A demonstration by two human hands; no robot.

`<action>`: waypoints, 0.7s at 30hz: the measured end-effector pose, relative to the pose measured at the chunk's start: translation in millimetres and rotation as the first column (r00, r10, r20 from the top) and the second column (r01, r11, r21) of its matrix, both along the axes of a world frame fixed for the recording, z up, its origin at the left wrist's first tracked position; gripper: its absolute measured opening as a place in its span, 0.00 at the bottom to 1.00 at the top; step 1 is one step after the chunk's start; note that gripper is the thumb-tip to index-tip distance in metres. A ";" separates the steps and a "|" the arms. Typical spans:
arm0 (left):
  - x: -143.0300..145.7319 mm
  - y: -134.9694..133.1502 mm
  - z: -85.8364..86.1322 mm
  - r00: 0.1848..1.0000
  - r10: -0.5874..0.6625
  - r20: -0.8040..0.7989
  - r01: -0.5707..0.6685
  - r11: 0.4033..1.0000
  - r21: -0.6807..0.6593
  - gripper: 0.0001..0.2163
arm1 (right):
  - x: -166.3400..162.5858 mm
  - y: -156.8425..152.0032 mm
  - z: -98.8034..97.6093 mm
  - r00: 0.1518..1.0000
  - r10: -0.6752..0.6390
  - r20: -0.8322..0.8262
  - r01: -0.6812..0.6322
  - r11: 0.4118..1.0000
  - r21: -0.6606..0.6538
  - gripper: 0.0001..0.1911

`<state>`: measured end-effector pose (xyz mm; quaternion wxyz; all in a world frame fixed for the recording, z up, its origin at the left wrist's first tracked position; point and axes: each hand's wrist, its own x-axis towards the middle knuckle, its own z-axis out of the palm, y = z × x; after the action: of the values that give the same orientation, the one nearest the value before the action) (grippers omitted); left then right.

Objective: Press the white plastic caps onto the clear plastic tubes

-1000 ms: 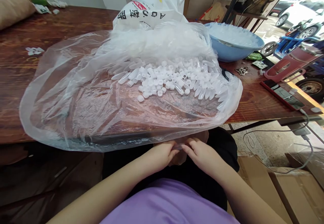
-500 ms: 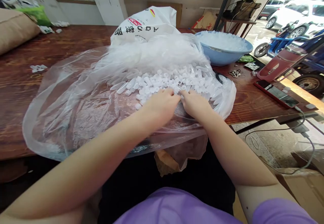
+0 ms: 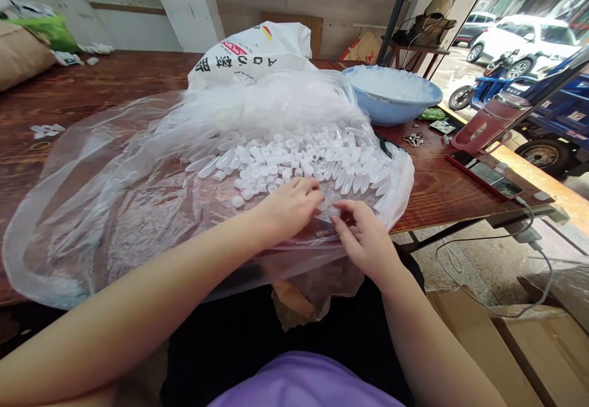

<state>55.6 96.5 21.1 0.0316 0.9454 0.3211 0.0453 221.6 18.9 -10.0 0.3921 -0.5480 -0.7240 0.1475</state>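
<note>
A heap of small white plastic caps and translucent tubes (image 3: 276, 164) lies on a clear plastic bag (image 3: 133, 217) spread over the table. My left hand (image 3: 294, 204) is at the near edge of the heap, its fingers curled together; what they hold, if anything, is hidden. To its right and a little nearer to me is my right hand (image 3: 365, 235). Its thumb and index finger close around a small whitish plastic piece (image 3: 334, 211), too blurred to name exactly. A gap separates the two hands.
Behind the heap stands a white printed sack (image 3: 248, 51). A blue basin (image 3: 391, 103) full of translucent pieces is at the back right. Keys (image 3: 413, 139), a pink bottle (image 3: 490, 121) and a charging phone (image 3: 483, 175) lie or stand along the right side.
My hands, which were together at the heap, have come apart. The right hand has drawn back towards me, while the left stays by the heap. The view has shifted slightly.
</note>
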 end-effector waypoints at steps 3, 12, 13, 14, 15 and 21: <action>-8.2 -31.5 2.1 0.977 0.067 0.202 -0.016 0.970 -0.244 0.12 | -0.1 -19.6 -1.2 0.983 0.077 -0.167 -0.068 0.996 0.058 0.11; -32.4 -86.6 -6.3 0.902 0.231 0.364 0.066 0.759 -0.647 0.10 | -2.9 -48.2 12.1 0.898 0.370 -0.237 -0.363 0.929 0.077 0.17; -33.2 -89.2 -7.2 0.905 0.242 0.350 0.056 0.748 -0.661 0.09 | -2.7 -48.9 13.2 0.892 0.404 -0.202 -0.398 0.914 0.072 0.17; -34.0 -91.3 -7.6 0.908 0.257 0.332 0.039 0.735 -0.677 0.09 | -2.4 -49.6 14.0 0.881 0.442 -0.169 -0.439 0.897 0.060 0.18; -34.7 -93.0 -7.7 0.909 0.276 0.312 0.019 0.722 -0.692 0.08 | -2.0 -50.1 14.7 0.866 0.479 -0.142 -0.478 0.877 0.045 0.18; -38.4 -100.5 -7.0 0.912 0.349 0.218 -0.033 0.591 -0.806 0.10 | -1.2 -54.2 13.0 0.827 0.557 -0.075 -0.561 0.826 -0.053 0.17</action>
<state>17.1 -4.0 14.1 0.4954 0.7687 0.3981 0.0717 220.4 -35.3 3.0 0.3319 -0.3216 -0.8355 0.2973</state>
